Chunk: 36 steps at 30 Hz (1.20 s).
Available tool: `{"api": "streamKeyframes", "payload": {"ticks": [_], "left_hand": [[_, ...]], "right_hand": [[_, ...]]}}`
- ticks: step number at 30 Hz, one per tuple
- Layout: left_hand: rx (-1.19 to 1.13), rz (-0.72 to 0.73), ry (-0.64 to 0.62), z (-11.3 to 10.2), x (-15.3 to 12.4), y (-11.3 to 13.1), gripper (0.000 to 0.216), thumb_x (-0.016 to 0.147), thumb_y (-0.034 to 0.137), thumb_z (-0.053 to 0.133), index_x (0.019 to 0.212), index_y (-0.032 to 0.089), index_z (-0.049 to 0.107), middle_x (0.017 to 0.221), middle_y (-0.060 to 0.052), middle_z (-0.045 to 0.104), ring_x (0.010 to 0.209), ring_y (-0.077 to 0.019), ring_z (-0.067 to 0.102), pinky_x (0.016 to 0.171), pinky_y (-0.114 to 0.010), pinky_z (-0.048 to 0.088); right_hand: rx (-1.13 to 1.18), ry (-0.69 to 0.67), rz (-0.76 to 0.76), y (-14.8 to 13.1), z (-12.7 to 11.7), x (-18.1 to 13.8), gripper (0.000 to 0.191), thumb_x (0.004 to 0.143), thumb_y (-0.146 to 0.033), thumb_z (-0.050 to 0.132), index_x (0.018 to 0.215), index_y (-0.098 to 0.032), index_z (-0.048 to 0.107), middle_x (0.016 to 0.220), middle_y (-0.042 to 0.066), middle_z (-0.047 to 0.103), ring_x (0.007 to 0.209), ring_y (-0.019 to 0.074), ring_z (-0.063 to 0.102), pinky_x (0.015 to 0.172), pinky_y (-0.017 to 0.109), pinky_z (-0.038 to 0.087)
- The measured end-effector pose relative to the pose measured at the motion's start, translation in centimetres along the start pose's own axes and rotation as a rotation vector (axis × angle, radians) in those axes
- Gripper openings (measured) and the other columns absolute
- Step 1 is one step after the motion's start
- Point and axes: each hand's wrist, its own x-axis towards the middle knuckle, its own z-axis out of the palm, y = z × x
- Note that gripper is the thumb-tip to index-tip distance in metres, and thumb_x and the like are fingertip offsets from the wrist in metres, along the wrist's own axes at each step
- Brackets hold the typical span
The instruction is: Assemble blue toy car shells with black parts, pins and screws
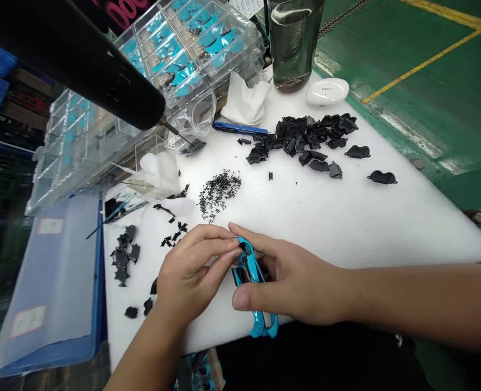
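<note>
Right hand clasps the blue frame midway, left hand pinching its far end.

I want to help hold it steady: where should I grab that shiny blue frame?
I'd pinch the blue frame by its lower end, coming from the near side, at the bottom of the picture. That end pokes out uncovered below the thumb of the right hand, which wraps the middle, while the fingertips of the left hand crowd the top.

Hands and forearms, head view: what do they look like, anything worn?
Left hand and right hand are ungloved, with no visible rings; the visible forearms are sleeveless, without watch or band. Black clothing with a small white marking shows below.
</note>
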Motion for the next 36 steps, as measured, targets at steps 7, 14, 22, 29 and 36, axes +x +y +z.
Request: {"api": "streamKeyframes", "payload": {"ticks": [7, 14, 22, 29, 36], "left_hand": [[0.029, -0.02, 0.005, -0.1, -0.2, 0.1, 0.032, 0.077, 0.0, 0.069, 0.1, 0.021, 0.068, 0.103, -0.003, 0.064, 0.092, -0.0127, 0.064, 0.07, -0.022, 0.056], [0.033, 0.01, 0.004, 0.0, 0.0, 0.2, 0.033, 0.077, -0.001, 0.069, 0.102, 0.022, 0.068, 0.103, -0.005, 0.064, 0.093, -0.0141, 0.064, 0.074, -0.025, 0.057], [0.056, 0.027, -0.007, -0.3, 0.3, 0.2, 0.031, 0.081, 0.004, 0.067, 0.107, 0.021, 0.067, 0.104, -0.006, 0.065, 0.096, -0.0156, 0.064, 0.079, -0.028, 0.057], [-0.003, 0.017, -0.062, -0.9, 0.6, 0.0, 0.028, 0.086, 0.006, 0.06, 0.107, 0.022, 0.068, 0.103, -0.007, 0.067, 0.093, -0.0159, 0.065, 0.078, -0.027, 0.057], [-0.127, -0.08, -0.161, -1.6, 0.9, -0.5, 0.026, 0.092, 0.011, 0.052, 0.108, 0.021, 0.069, 0.104, -0.006, 0.068, 0.093, -0.0152, 0.066, 0.08, -0.026, 0.056]], "right_hand": [[-0.003, -0.008, 0.012, 0.0, -0.1, 0.0, 0.094, 0.073, -0.042, 0.083, 0.151, -0.027, 0.033, 0.141, 0.009, 0.049, 0.132, 0.0319, 0.043, 0.111, 0.047, 0.035], [0.065, 0.0, 0.022, -0.1, 0.2, 0.0, 0.093, 0.075, -0.037, 0.083, 0.152, -0.025, 0.032, 0.142, 0.01, 0.048, 0.135, 0.0323, 0.039, 0.111, 0.047, 0.035], [0.189, -0.072, 0.172, -0.9, 0.1, 0.1, 0.096, 0.08, -0.036, 0.079, 0.155, -0.025, 0.019, 0.128, 0.011, 0.057, 0.111, 0.0273, 0.06, 0.097, 0.046, 0.05], [0.241, -0.077, 0.154, -1.2, 0.2, 0.0, 0.077, 0.087, -0.042, 0.071, 0.15, -0.026, 0.031, 0.102, 0.006, 0.063, 0.091, 0.0213, 0.066, 0.082, 0.039, 0.056], [0.299, -0.044, 0.248, -1.5, 0.3, 0.0, 0.04, 0.094, -0.046, 0.06, 0.129, -0.027, 0.055, 0.117, 0.008, 0.056, 0.085, 0.0202, 0.067, 0.071, 0.033, 0.058]]}}
